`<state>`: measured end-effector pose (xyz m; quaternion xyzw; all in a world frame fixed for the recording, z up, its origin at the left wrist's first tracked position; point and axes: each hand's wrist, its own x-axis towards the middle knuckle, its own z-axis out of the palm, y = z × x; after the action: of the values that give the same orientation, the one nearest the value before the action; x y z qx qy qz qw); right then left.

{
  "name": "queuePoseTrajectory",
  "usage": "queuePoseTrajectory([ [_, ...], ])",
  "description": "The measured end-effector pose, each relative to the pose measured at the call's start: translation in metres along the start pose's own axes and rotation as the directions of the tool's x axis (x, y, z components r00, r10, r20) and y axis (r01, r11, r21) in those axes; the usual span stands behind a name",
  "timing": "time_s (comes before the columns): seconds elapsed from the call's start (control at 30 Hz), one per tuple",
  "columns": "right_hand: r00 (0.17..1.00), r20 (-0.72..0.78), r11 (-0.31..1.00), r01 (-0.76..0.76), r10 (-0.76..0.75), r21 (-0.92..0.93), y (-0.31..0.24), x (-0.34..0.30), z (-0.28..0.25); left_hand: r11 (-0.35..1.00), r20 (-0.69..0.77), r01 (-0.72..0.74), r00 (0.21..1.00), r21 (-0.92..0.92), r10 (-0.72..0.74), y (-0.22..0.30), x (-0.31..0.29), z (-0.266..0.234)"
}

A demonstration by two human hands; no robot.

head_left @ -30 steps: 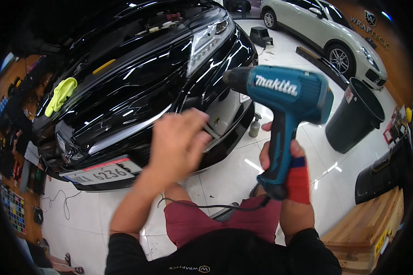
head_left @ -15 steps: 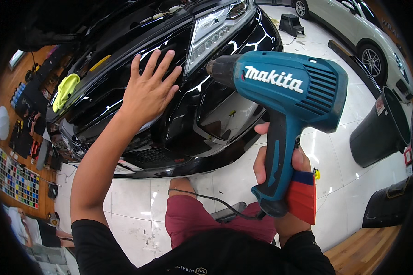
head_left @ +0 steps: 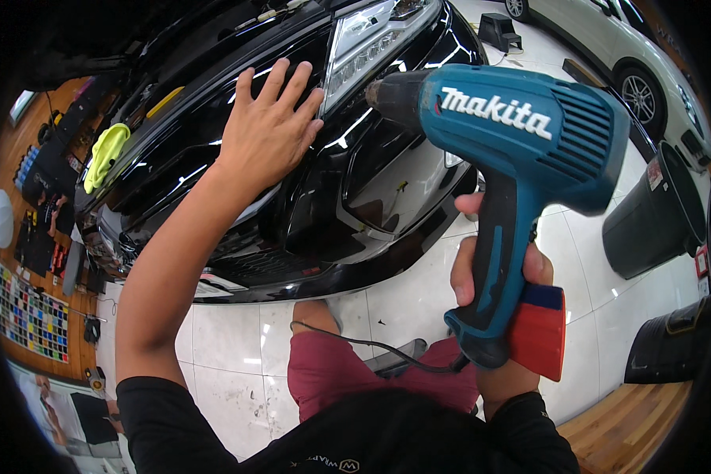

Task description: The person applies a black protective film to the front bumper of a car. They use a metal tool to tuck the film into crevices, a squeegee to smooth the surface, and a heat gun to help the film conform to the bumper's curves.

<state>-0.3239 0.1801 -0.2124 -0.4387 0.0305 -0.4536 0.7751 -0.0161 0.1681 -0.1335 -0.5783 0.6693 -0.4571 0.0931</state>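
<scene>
Left hand (head_left: 267, 130) is laid flat, grip wide, fingers spread on the black car bumper (head_left: 347, 213); a blue heat gun (head_left: 513, 166) is clasped in the right hand (head_left: 494, 276), nozzle near the headlight (head_left: 367, 43).

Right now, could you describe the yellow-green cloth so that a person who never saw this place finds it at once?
Start at the black car that fills the upper middle of the view. Follow its dark upper edge leftward, past the left hand pressed flat on the black panel beside the headlight. The yellow-green cloth lies crumpled there, the only bright soft thing on the dark bodywork.
</scene>
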Motion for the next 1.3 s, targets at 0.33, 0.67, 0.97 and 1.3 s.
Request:
queuePoseTrajectory([
  [0.33,0.993,0.031,0.99,-0.115,0.118,-0.083,0.0,0.012,0.015,0.934,-0.177,0.235,0.941,-0.271,-0.288,-0.016,-0.06,-0.002],
  [0.67,0.99,0.118,0.997,-0.073,0.076,-0.035,0.013,0.024,0.01,0.915,-0.191,0.155,0.952,-0.372,-0.239,-0.003,-0.037,0.0],
  [0.97,0.982,0.188,0.982,-0.025,-0.01,0.185,0.02,0.024,-0.004,0.885,-0.124,0.213,0.95,-0.413,-0.286,0.007,-0.015,0.01],
  [1.3,0.969,0.246,0.94,-0.072,-0.013,0.333,0.009,0.004,-0.02,0.881,-0.145,0.167,0.956,-0.443,-0.254,-0.005,-0.012,0.014],
])
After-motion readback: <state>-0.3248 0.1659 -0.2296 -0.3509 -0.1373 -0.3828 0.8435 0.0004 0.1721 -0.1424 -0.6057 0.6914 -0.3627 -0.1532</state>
